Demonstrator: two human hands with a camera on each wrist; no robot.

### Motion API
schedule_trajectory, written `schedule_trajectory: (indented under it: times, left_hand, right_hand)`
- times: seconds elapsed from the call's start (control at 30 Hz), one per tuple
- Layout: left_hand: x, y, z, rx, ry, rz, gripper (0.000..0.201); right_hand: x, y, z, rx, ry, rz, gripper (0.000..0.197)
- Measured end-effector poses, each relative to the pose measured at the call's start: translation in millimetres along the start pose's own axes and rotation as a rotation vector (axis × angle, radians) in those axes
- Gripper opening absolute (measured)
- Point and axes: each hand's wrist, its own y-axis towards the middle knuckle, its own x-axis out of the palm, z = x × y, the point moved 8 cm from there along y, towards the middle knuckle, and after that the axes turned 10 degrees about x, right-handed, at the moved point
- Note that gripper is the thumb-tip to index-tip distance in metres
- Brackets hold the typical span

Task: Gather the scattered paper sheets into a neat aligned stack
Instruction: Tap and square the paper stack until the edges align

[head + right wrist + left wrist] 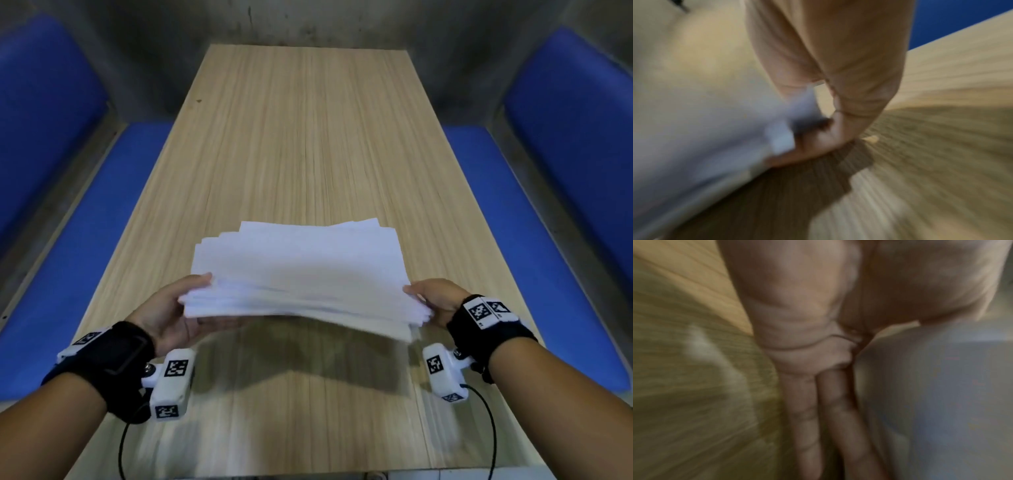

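Item: left blue bench seat [85, 212]. Padded, alongside the tabletop, outboard of the left grip. Not involved.

Item: left hand [171, 311]. Grip grasping the left short edge of the paper stack; thumb lies on top, fingers [830, 410] extend straight beneath, flat against the underside. Wrist camera [171, 383] is strapped below.

Item: paper stack [298, 270]. White sheets, all gathered, held between the two grips and raised clear of the tabletop [301, 137]; its shadow falls on the wood below. Far edges are stepped and fanned, and the right near corner droops and splays, so alignment is judged unfinished.
Handling, as judgement: light for its bulk, limp rather than stiff, sagging wherever it is unsupported. Smooth sheets will slide over each other, so a slack pinch lets the fan worsen, while a hard one creases the edges. Best taken at the middle of both short edges, thumbs above and fingers below, loose enough that the sheets can settle when a long edge is tapped down on the tabletop. The main risk is the lower sheets slipping out at the drooping right corner.

Item: right hand [435, 301]. Grip grasping the right short edge of the stack; thumb tip shows on top, and the wrist view, though blurred, shows fingers curled under the splayed corner.

Item: right blue bench seat [507, 205]. Outboard of the right grip. Not involved.
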Motion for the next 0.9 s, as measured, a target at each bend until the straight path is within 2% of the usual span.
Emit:
schedule_trajectory:
  times: [0.07,0.17,0.23,0.27,0.37,0.47,0.5,0.53,0.57,0.6,0.63,0.67,0.73,0.8,0.9]
  left_hand:
    - [-6,4,-7,-0.057,0.168,-0.010,0.063]
    - [-11,5,-14,-0.100,0.505,-0.070,0.067]
    - [-22,11,-10,-0.086,0.692,0.007,0.068]
    - [-24,12,-6,-0.063,0.694,0.076,0.065]
    - [-26,20,-4,-0.094,0.451,0.206,0.070]
    - [-30,30,0,-0.081,0.457,0.271,0.079]
    - [-28,28,5,-0.080,0.557,0.300,0.085]
    - [-25,29,11,-0.040,0.626,0.308,0.080]
    - [-23,31,15,0.002,0.666,0.303,0.062]
    - [-19,31,17,0.029,0.670,0.276,0.039]
    - [-18,32,17,0.028,0.683,0.234,0.030]
    - [-13,33,16,0.010,0.659,0.179,0.036]
    - [-4,32,15,0.011,0.586,0.041,0.063]
    - [-5,31,14,-0.005,0.480,0.008,0.073]
    - [-3,33,19,0.060,0.470,0.002,0.086]
  right_hand:
    - [2,7,1,-0.028,-0.080,0.023,0.022]
    - [3,-3,-7,-0.102,-0.182,0.085,0.034]
    - [4,-15,-12,-0.123,-0.171,0.109,0.037]
    - [3,-21,-16,-0.132,-0.152,0.126,0.039]
    - [-2,-28,-23,-0.199,-0.123,0.220,0.047]
    - [6,-30,-23,-0.232,-0.076,0.175,0.051]
    - [8,-31,-23,-0.253,-0.053,0.160,0.046]
    - [9,-34,-24,-0.273,-0.026,0.145,0.033]
    - [10,-37,-26,-0.308,-0.006,0.133,0.026]
    - [10,-38,-27,-0.329,-0.004,0.121,0.041]
    - [10,-41,-29,-0.356,-0.009,0.110,0.057]
    - [10,-42,-29,-0.363,-0.004,0.113,0.064]
    - [9,-43,-27,-0.362,0.089,0.095,0.055]
    - [11,-45,-25,-0.368,0.206,0.066,0.045]
    - [13,-52,-33,-0.455,0.330,0.076,0.052]
